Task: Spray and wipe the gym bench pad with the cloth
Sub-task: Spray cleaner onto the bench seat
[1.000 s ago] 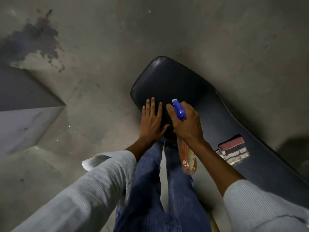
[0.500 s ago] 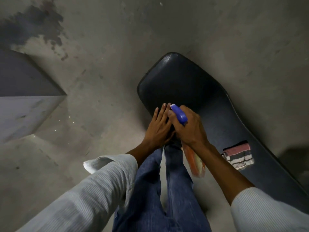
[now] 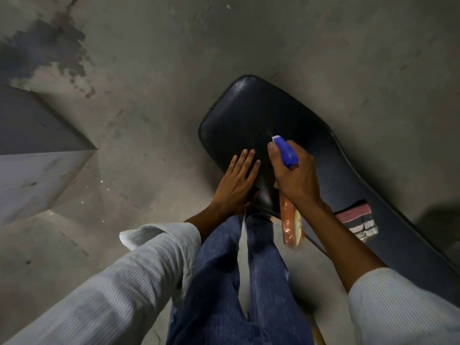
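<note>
Concrete floor (image 3: 154, 100) fills most of the view, with a dark stain (image 3: 49, 48) far off beyond your left hand. A grey slab edge (image 3: 37, 150) sits well out to the left of that hand.

The black bench pad (image 3: 249, 115) is the surface under both your hands; its rounded end lies just beyond your fingertips, and the long body runs away past your right wrist toward the lower right.

Your legs in blue jeans (image 3: 224, 282) hang below the hands, between the two pale ribbed sleeves (image 3: 119, 290).

Left hand (image 3: 236, 185): fingers apart-free, laid flat and straight, palm down on the near edge of the pad, holding nothing. It sits just beside the right hand, a narrow strip of pad between them.

Right hand (image 3: 296, 180): clamped around the neck of the spray bottle (image 3: 291, 225). The blue trigger head (image 3: 285, 150) pokes out past your knuckles, nozzle aimed at the pad's rounded end. The orange body hangs back under your wrist, off the pad's near edge.

The cloth (image 3: 358, 222), striped pink, dark and white, lies folded on the pad behind your right forearm, apart from both hands.
</note>
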Available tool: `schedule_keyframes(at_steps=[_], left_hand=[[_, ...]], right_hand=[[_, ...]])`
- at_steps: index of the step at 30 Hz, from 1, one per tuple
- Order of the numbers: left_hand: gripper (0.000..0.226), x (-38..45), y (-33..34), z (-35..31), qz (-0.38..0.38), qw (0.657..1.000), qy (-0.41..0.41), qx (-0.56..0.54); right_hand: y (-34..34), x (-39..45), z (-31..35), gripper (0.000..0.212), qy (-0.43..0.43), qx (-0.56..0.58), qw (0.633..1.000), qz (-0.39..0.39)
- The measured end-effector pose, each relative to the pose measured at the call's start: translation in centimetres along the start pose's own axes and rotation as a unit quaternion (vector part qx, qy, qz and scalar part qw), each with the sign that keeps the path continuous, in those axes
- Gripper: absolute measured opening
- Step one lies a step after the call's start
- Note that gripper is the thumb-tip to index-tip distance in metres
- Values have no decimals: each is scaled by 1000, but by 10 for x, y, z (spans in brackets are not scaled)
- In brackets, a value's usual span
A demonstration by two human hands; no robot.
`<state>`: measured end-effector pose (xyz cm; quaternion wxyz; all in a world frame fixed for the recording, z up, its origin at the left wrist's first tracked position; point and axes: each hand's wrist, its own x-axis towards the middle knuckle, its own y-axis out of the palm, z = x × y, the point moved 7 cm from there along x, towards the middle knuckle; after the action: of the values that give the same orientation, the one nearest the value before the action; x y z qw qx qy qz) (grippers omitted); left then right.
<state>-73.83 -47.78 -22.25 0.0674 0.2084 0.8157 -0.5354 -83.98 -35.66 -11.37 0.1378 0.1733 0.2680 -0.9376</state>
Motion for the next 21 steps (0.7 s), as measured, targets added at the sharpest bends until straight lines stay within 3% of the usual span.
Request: schedule_keyframes(at_steps=[5, 14, 21], left_hand=[[94, 2, -4, -3, -5, 1000, 15, 18], [96, 6, -1, -5, 9, 999, 17, 34], [91, 8, -5, -11, 21, 999, 17, 29]], right_hand=[[-27, -8, -6, 25, 18, 4, 997, -68], [-20, -62, -46, 43, 78, 10, 997, -14], [-45, -78, -68, 47, 93, 6, 991, -95]])
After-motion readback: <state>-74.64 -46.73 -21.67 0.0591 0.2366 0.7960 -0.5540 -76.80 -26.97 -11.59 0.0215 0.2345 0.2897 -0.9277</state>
